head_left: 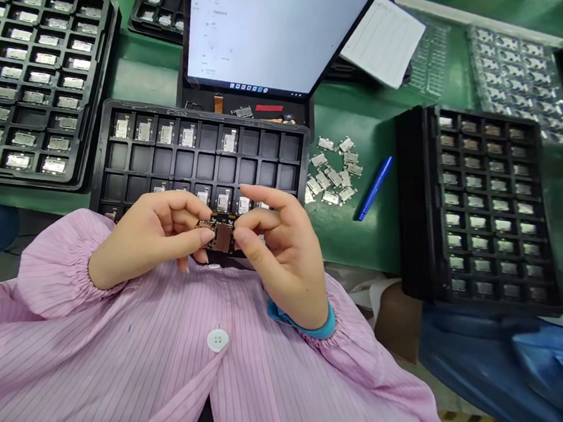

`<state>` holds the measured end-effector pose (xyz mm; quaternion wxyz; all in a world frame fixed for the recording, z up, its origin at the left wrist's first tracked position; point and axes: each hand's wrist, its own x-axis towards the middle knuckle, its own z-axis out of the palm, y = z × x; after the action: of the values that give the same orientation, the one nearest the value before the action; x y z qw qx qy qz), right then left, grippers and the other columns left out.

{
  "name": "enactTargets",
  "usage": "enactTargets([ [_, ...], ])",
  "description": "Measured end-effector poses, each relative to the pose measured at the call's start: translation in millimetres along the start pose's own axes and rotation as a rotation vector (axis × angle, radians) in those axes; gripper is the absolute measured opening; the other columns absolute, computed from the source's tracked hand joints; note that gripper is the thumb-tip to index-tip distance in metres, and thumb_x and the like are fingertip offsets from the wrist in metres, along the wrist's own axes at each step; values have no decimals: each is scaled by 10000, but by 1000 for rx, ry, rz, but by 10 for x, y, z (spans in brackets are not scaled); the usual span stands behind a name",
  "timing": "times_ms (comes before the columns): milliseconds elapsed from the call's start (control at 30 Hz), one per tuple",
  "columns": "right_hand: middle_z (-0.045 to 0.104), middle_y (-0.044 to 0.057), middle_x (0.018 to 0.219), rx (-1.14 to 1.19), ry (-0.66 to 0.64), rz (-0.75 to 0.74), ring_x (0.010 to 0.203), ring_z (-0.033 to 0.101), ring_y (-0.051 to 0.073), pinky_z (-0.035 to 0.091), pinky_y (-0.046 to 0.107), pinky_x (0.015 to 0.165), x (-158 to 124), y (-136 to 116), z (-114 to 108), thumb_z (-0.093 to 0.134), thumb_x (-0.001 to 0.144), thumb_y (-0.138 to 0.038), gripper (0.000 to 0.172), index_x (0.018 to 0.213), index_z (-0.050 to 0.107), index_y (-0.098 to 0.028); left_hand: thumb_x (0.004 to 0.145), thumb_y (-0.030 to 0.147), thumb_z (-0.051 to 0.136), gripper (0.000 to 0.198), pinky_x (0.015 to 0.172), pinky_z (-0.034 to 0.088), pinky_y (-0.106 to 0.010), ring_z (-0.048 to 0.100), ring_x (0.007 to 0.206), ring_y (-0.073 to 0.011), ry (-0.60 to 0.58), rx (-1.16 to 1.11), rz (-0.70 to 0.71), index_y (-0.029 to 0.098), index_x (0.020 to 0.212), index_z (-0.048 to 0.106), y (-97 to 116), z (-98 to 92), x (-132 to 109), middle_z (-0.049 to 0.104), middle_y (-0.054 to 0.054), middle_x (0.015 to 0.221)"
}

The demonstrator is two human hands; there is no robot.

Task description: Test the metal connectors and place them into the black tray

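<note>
A small dark circuit board with a brown square part is held over the front edge of a black compartment tray. My left hand pinches the board's left end between thumb and fingers. At its right end, the thumb and fingertips of my right hand close on the board's edge. Silvery modules stand in some tray compartments, such as one module in the back row; others in the front rows are partly hidden by my hands.
Loose metal parts lie right of the tray, beside a blue marker. Filled trays stand at the left and right. Behind are a screen, a paper pad and clear plastic packs.
</note>
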<state>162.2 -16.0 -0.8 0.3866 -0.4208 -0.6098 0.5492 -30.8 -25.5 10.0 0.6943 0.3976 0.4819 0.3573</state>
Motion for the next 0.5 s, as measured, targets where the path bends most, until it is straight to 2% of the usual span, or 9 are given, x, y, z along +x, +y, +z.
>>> enactTargets([
  [100, 605, -19, 671, 49, -43, 57, 571, 558, 126, 434, 268, 503, -4, -1, -6, 577, 909, -322, 113, 957, 565, -220, 705, 187, 802, 260, 396, 513, -164, 647, 478, -135, 14, 4, -3, 155, 877, 610, 6, 3, 6, 683, 4, 596],
  [200, 581, -27, 585, 38, -118, 130, 492, 525, 100, 384, 233, 443, -4, -14, 0, 595, 885, -312, 189, 745, 526, -206, 697, 200, 810, 260, 382, 504, -169, 637, 465, -135, 19, 24, -5, 156, 874, 624, 18, 14, 9, 673, 9, 581],
  [333, 535, -43, 530, 25, -93, 168, 444, 485, 91, 352, 225, 423, 7, -22, 2, 582, 858, -273, 205, 685, 491, -209, 786, 230, 737, 174, 375, 493, -172, 614, 444, -117, 21, 40, 33, 151, 925, 671, -11, -10, 10, 665, 8, 590],
  [500, 506, -51, 506, 2, -45, 149, 433, 447, 88, 323, 225, 419, 21, 4, -11, 567, 839, -255, 209, 656, 476, -214, 849, 275, 688, 213, 403, 503, -178, 640, 519, -122, -14, 49, 22, 178, 1037, 715, -91, -93, 3, 709, -35, 717],
])
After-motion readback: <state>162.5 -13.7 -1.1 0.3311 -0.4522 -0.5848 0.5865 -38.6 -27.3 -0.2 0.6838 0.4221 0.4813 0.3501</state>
